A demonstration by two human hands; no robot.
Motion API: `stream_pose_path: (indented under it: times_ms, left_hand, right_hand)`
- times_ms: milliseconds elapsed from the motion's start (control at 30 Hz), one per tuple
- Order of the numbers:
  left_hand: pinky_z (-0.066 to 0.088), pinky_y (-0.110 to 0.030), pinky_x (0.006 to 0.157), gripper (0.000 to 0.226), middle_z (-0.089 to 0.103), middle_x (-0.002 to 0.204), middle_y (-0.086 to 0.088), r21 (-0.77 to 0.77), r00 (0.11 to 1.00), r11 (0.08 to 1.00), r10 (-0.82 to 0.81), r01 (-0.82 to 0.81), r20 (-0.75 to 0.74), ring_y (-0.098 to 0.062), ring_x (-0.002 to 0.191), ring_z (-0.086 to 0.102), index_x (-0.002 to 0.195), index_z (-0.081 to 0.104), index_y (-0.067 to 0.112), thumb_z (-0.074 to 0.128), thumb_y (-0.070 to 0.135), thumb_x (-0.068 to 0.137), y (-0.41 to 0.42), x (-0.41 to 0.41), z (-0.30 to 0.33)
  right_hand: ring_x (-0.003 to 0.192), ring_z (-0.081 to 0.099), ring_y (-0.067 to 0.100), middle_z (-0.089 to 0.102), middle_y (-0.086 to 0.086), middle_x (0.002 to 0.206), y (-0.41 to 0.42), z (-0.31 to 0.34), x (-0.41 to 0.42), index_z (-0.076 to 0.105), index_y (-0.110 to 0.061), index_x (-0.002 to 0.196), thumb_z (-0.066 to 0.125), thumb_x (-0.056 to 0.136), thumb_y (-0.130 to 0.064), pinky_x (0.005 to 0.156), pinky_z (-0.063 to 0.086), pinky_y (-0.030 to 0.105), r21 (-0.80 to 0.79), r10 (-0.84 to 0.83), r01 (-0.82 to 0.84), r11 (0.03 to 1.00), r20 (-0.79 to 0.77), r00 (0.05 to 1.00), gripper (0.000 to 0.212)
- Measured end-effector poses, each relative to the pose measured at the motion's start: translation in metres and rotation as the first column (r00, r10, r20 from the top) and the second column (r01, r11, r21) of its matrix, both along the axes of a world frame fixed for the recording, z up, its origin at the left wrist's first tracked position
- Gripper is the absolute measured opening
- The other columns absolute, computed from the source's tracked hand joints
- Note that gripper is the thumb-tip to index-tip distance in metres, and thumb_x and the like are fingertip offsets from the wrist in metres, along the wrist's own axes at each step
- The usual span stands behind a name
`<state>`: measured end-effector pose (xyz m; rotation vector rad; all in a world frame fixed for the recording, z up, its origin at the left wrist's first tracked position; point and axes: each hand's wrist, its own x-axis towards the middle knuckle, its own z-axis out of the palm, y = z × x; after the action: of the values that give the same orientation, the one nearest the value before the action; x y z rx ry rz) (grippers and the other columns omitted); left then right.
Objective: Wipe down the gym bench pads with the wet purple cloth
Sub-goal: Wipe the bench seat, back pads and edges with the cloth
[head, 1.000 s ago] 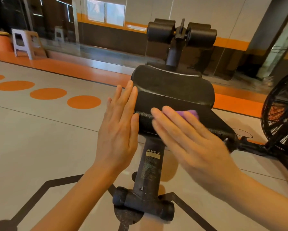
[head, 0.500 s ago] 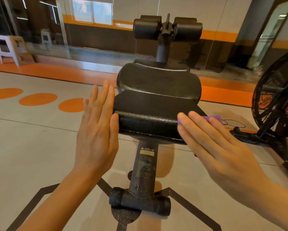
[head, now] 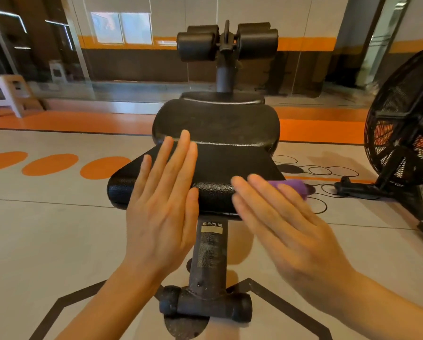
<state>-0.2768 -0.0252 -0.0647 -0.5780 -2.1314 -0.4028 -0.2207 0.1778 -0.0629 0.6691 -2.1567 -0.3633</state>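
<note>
The black gym bench stands in front of me, with its near pad (head: 220, 163), a rounded back pad (head: 217, 121) and foam rollers (head: 198, 42) at the far end. My left hand (head: 163, 212) lies flat on the left half of the near pad, fingers straight, holding nothing. My right hand (head: 284, 224) presses the purple cloth (head: 291, 186) against the pad's front right edge. Only the cloth's far end shows past my fingers.
A large black fan (head: 406, 148) stands close on the right, with its cable (head: 328, 171) looped on the floor beside the bench. The bench post (head: 209, 253) and its floor foot (head: 205, 305) are below my hands. A white stool (head: 4, 94) sits far left by the glass wall.
My right hand swept the cloth to the pad's right end and has come back slightly left. My left hand has shifted from the pad's left side onto its top.
</note>
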Motion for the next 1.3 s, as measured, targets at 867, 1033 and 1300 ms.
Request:
stream_pose_path:
  times_ms: [867,1033,1300]
  left_hand:
    - [0.001,-0.006,0.116,0.057,0.033,0.153,0.011,-0.143,0.980,0.990,0.024,0.004,0.195,0.014,0.144,0.004,0.148,0.038,0.023,0.013,0.047,0.102,0.077,0.004,0.045]
    - [0.014,-0.002,0.112,0.059,0.051,0.144,0.006,-0.155,0.974,0.988,0.027,0.008,0.225,0.001,0.140,0.026,0.141,0.052,0.020,0.014,0.044,0.103,0.076,0.006,0.045]
    - [0.041,-0.034,0.099,0.064,0.062,0.133,0.010,-0.138,0.956,0.990,0.030,0.011,0.291,-0.010,0.124,0.058,0.136,0.057,0.030,0.007,0.052,0.102,0.075,0.010,0.042]
  right_hand:
    - [0.102,0.057,-0.015,0.060,-0.026,0.124,-0.010,-0.020,-0.020,0.058,-0.044,0.122,0.051,0.092,-0.041,0.079,0.049,0.005,-0.959,0.390,0.021,-0.284,-0.096,0.916,0.031]
    - [0.130,0.039,-0.009,0.057,-0.001,0.136,-0.033,-0.044,-0.021,0.054,-0.014,0.133,0.044,0.099,-0.036,0.097,0.037,0.004,-0.963,0.393,-0.197,-0.184,-0.256,0.883,0.042]
    - [0.106,0.044,-0.030,0.052,-0.019,0.128,-0.028,-0.045,-0.025,0.053,-0.039,0.123,0.037,0.101,-0.033,0.087,0.033,-0.007,-0.976,0.391,-0.053,-0.211,-0.134,0.911,0.028]
